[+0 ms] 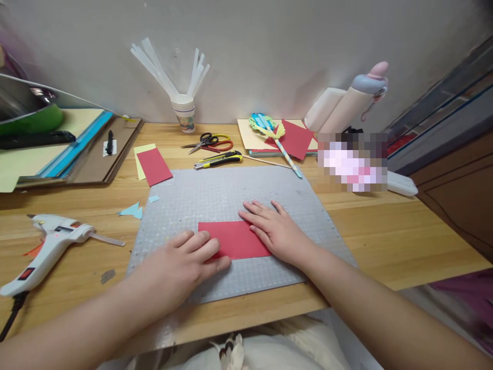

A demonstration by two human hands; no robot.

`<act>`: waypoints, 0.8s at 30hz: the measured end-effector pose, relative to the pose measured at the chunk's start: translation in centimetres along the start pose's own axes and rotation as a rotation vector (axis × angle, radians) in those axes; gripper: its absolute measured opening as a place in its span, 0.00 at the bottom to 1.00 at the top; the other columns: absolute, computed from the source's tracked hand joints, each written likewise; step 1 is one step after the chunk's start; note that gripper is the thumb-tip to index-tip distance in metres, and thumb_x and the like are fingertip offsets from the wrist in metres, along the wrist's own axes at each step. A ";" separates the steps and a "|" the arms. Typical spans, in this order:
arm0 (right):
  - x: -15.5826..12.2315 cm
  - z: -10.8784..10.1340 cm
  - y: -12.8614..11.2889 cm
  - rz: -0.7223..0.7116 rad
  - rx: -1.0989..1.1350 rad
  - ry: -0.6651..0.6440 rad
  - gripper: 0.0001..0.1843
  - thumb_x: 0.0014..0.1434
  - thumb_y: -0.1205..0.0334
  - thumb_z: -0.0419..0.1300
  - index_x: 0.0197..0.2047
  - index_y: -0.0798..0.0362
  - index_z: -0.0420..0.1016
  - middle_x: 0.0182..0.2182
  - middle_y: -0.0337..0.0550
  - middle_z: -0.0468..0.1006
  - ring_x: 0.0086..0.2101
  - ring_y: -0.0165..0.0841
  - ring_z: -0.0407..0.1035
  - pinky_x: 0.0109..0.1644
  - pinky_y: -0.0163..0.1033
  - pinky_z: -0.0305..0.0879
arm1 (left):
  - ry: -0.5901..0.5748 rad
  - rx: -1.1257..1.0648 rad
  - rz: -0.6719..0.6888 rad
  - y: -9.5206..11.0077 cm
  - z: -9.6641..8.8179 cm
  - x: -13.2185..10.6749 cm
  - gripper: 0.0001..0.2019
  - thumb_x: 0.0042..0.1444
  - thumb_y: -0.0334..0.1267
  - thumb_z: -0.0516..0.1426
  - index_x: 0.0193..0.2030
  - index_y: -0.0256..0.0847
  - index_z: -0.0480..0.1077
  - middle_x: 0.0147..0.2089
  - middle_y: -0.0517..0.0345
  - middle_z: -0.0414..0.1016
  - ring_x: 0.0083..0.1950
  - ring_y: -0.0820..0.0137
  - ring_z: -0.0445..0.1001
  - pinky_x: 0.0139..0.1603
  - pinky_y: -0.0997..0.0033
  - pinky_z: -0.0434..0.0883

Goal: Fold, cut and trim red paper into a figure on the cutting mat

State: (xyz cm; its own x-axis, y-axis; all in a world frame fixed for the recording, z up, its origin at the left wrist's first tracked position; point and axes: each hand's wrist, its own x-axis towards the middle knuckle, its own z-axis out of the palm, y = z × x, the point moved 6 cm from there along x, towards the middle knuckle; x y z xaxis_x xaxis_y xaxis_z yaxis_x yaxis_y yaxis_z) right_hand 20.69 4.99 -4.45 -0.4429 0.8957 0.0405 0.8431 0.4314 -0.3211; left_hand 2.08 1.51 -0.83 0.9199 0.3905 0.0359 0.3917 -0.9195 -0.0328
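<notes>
A red paper strip lies lengthwise across the grey cutting mat in front of me. My left hand is at its left end, fingers curled on the paper and thumb along the near edge; the fingertips are partly hidden. Over the right end rests my right hand, palm down with its fingers spread and stretched toward the far side. That hand covers the strip's right end.
At left lies a white glue gun near blue paper scraps. Beyond the mat are scissors, a yellow-black utility knife, red paper, a paper flower and a cup holding glue sticks.
</notes>
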 end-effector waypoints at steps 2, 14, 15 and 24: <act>0.0 0.0 0.0 0.001 0.000 -0.001 0.22 0.70 0.62 0.46 0.64 0.43 0.63 0.67 0.41 0.59 0.65 0.38 0.53 0.66 0.61 0.46 | -0.015 0.009 0.000 -0.2 -0.1 -0.4 0.20 0.59 0.30 0.52 0.56 0.50 0.68 0.44 0.54 0.72 0.45 0.60 0.68 0.44 0.62 0.59; 0.0 0.1 0.1 0.007 -0.025 -0.004 0.22 0.70 0.63 0.46 0.64 0.44 0.63 0.67 0.40 0.59 0.65 0.38 0.54 0.66 0.61 0.48 | -0.085 -0.074 -0.093 -1.3 -0.7 -3.8 0.25 0.56 0.25 0.51 0.57 0.53 0.67 0.41 0.58 0.70 0.43 0.61 0.67 0.43 0.62 0.59; 0.0 0.1 0.1 0.007 -0.026 -0.005 0.22 0.70 0.63 0.46 0.65 0.44 0.63 0.67 0.40 0.59 0.65 0.38 0.54 0.66 0.61 0.48 | -0.090 -0.073 -0.097 -1.4 -0.8 -4.0 0.25 0.55 0.24 0.51 0.57 0.53 0.66 0.42 0.58 0.70 0.43 0.61 0.67 0.43 0.62 0.59; 0.0 0.2 0.2 0.004 -0.033 -0.009 0.23 0.70 0.62 0.45 0.65 0.43 0.62 0.67 0.41 0.59 0.65 0.38 0.53 0.66 0.62 0.47 | -0.142 -0.153 -0.179 -1.8 -1.1 -5.6 0.29 0.51 0.25 0.50 0.58 0.55 0.68 0.40 0.57 0.73 0.41 0.61 0.70 0.43 0.61 0.65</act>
State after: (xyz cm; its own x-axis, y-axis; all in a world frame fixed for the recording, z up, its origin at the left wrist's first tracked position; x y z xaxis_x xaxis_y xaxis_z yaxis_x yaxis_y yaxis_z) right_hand 20.81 5.07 -4.74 -0.4426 0.8962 0.0306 0.8541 0.4317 -0.2902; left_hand -3.82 0.92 0.08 0.8343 0.5396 -0.1132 0.5504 -0.8273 0.1127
